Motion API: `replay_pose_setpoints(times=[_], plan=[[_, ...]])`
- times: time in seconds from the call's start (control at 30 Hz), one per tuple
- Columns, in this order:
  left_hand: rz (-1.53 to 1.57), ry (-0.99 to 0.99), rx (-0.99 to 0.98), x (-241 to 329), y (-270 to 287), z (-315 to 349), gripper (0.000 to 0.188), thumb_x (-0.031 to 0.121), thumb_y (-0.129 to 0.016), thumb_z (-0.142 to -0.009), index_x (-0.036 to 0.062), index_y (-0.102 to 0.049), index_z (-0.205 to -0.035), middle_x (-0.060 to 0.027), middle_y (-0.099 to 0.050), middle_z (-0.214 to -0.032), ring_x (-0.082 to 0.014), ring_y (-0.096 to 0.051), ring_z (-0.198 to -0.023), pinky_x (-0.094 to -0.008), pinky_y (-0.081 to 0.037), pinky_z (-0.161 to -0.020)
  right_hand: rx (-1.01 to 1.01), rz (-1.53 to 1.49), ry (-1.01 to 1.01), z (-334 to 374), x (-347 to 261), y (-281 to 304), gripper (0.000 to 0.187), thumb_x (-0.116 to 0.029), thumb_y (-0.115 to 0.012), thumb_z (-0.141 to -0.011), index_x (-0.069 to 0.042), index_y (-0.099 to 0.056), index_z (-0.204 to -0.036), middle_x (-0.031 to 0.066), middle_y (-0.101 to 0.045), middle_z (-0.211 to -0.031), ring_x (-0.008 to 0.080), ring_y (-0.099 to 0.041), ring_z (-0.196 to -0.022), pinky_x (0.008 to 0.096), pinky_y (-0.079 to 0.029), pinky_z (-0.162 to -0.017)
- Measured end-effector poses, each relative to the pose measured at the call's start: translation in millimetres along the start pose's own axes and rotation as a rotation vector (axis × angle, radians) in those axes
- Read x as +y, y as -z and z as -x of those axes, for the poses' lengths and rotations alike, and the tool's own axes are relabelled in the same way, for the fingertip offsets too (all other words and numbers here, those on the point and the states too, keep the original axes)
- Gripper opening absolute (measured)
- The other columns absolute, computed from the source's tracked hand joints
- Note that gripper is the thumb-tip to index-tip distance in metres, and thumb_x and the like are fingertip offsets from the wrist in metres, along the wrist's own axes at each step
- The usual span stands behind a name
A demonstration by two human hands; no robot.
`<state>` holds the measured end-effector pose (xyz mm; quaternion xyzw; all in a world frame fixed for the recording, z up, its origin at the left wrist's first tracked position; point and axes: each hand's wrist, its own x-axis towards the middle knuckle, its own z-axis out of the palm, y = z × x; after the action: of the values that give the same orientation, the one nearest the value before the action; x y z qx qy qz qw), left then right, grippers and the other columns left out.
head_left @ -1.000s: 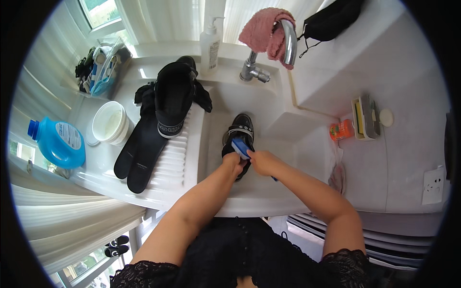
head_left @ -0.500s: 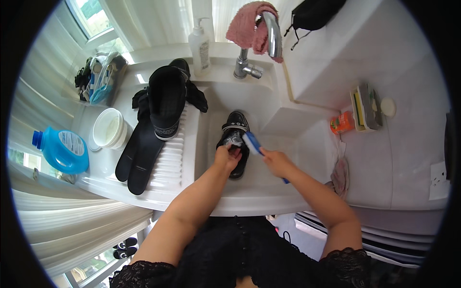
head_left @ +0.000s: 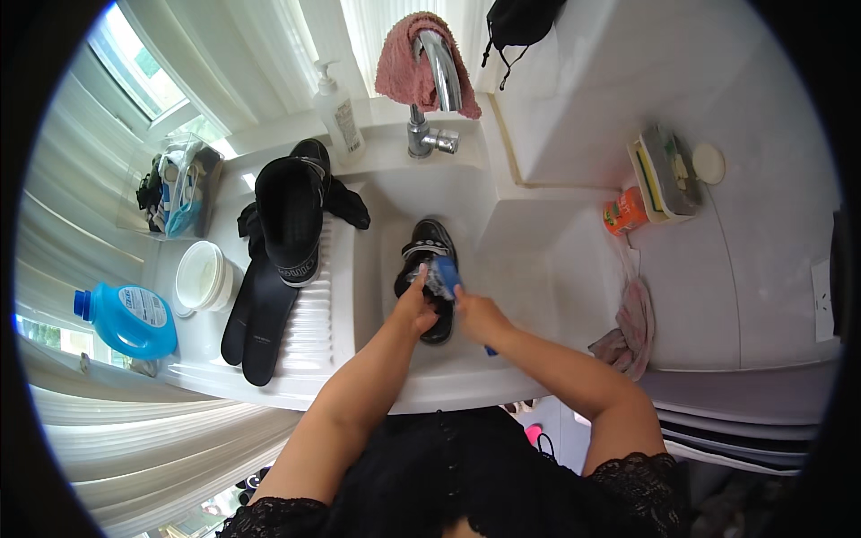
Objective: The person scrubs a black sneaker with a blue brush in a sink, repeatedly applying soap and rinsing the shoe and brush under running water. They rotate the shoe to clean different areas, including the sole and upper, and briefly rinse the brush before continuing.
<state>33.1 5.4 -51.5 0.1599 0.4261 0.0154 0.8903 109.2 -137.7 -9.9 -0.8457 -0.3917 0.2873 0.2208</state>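
A black shoe point(head_left: 430, 235) with a white-patterned strap lies in the white sink basin point(head_left: 529, 278), whitish foam on its middle. My left hand point(head_left: 414, 309) is closed on the shoe's near part, thumb pointing up along it; some of its fingers are hidden. In my right hand point(head_left: 481, 316) is a blue scrub brush point(head_left: 447, 272), gripped by its handle. The brush head rests against the foamy part of the shoe, just right of my left thumb. Up on the ribbed drainboard, to the left, stands another black shoe point(head_left: 289, 211), with two black insoles point(head_left: 269, 334) beside it.
A faucet point(head_left: 439, 72) draped with a pink cloth point(head_left: 404, 67) rises behind the basin, beside a white pump bottle point(head_left: 338, 117). At left are a white tub point(head_left: 203, 276), a blue detergent jug point(head_left: 133, 321) and a clear bin point(head_left: 184, 188). A sponge holder point(head_left: 664, 175) hangs at right.
The brush has moved left, from the shoe's right edge onto its foamy middle, with my right hand following. My left hand still holds the shoe. The whole view has shifted slightly.
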Motion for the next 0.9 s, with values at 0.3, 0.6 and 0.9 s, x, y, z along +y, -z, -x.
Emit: replay_pose_setpoints(times=[0.3, 0.6, 0.9], plan=[[0.158, -0.037, 0.030, -0.1, 22.9, -24.8, 0.051, 0.036, -0.071, -0.084, 0.0092, -0.053, -0.122, -0.0107, -0.057, -0.122, -0.0311, -0.055, -0.111, -0.0520, -0.038, -0.101, 0.035, 0.006, 0.056, -2.7, -18.5, -13.3, 0.042, -0.016, -0.045, -0.093, -0.003, -0.046, -0.133, 0.0257, -0.064, -0.091, 0.0436, -0.062, -0.084, 0.0484, -0.050, -0.075], [0.284, -0.185, 0.187, 17.2, 21.2, -4.2, 0.037, 0.006, -0.063, -0.083, 0.0037, -0.050, -0.117, -0.0148, -0.058, -0.111, -0.0329, -0.059, -0.102, -0.0536, -0.049, -0.088, 0.010, 0.075, 0.104, 33.1, -32.4, 8.7, 0.046, -0.016, -0.047, -0.092, -0.005, -0.043, -0.136, 0.0241, -0.065, -0.091, 0.0423, -0.062, -0.081, 0.0485, -0.050, -0.072], [0.295, -0.292, 0.075, 36.3, -14.6, 47.8, 0.033, 0.005, -0.062, -0.077, 0.0018, -0.054, -0.109, -0.0127, -0.061, -0.104, -0.0299, -0.062, -0.096, -0.0488, -0.051, -0.086, 0.026, 0.214, 0.099, 54.6, -50.0, 38.7, 0.058, -0.009, -0.045, -0.086, -0.011, -0.033, -0.144, 0.0250, -0.061, -0.091, 0.0426, -0.062, -0.075, 0.0526, -0.050, -0.068]])
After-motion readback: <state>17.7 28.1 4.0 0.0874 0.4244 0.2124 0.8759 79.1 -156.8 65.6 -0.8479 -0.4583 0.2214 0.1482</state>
